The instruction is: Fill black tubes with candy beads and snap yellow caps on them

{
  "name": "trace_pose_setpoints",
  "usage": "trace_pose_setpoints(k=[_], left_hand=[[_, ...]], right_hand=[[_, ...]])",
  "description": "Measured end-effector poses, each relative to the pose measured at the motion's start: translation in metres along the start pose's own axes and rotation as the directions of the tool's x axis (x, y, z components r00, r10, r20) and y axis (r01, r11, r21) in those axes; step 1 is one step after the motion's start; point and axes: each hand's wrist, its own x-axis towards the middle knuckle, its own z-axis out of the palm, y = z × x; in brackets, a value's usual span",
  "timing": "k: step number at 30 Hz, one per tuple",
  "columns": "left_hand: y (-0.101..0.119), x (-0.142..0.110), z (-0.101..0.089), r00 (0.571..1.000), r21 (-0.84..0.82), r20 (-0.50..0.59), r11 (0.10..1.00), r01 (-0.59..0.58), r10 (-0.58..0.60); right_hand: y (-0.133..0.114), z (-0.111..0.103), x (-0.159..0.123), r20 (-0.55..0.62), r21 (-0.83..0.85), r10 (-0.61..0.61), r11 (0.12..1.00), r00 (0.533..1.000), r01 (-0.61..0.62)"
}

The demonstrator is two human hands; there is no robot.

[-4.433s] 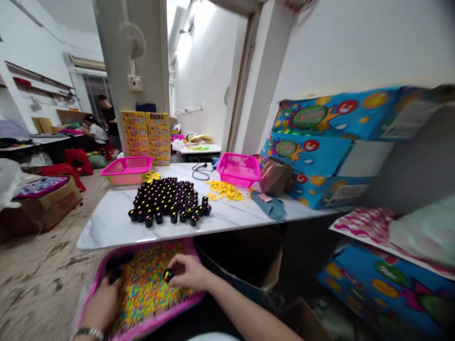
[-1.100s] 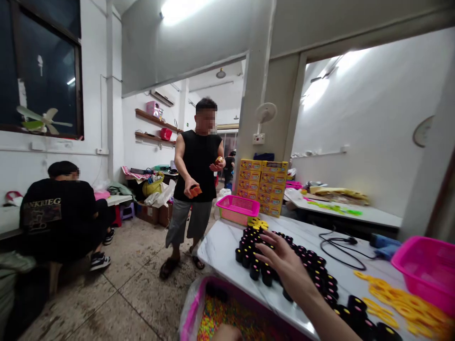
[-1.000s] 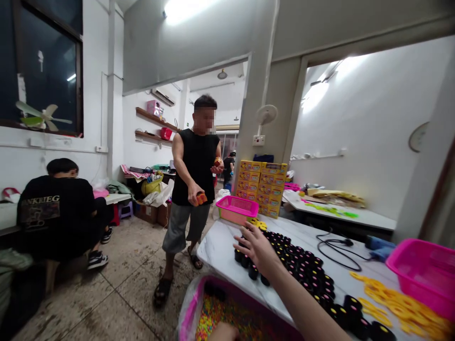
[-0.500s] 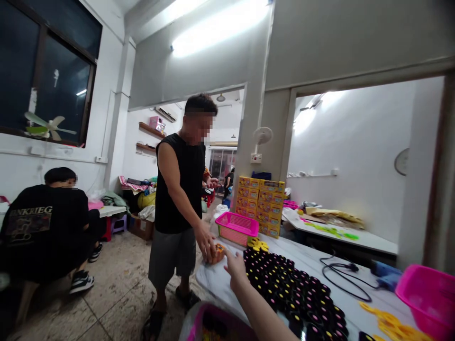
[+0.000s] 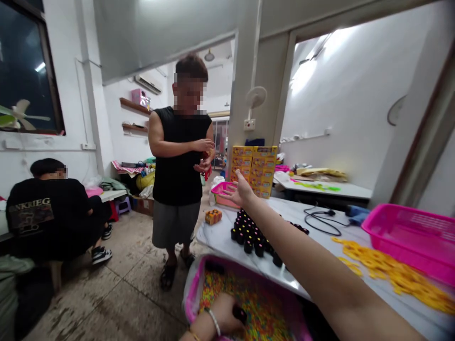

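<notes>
My left hand (image 5: pixel 222 313), with a bracelet at the wrist, is low inside a pink tub (image 5: pixel 191 303). Its fingers are closed around a small black cylinder (image 5: pixel 240 314). Beneath it lie many small multicoloured pieces (image 5: pixel 263 303). My right hand (image 5: pixel 242 190) reaches out above the table (image 5: pixel 209 237), fingers apart and holding nothing. Under my right forearm stand rows of small black cylinders (image 5: pixel 249 233) with yellow or pink dots on top. A small orange patterned bundle (image 5: pixel 213 217) sits at the table's left end, apart from my hands.
A person (image 5: pixel 181 175) stands beyond the table, hands together at the chest. Another person (image 5: pixel 53 218) crouches at left. Yellow boxes (image 5: pixel 263 170) are stacked behind a pink-and-green basket (image 5: pixel 217 188). At right are yellow plastic pieces (image 5: pixel 387 265), a pink basket (image 5: pixel 408 232) and a black cable (image 5: pixel 320 222).
The standing person has let go of the orange bundle and drawn both hands to the chest. My right hand has risen from pointing near it. My left hand has come into view.
</notes>
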Motion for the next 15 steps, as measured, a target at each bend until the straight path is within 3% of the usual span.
trace_pose_setpoints(k=[9,15], left_hand=[[0.001,0.001,0.008,0.994,0.059,-0.053,0.993,0.099,-0.096],[-0.003,0.006,0.005,0.998,-0.03,0.055,0.999,0.019,-0.017]], right_hand=[[0.023,-0.024,0.009,-0.157,0.002,0.046,0.999,0.987,-0.046],[0.033,-0.028,0.016,-0.167,0.008,0.091,0.996,0.982,-0.091]])
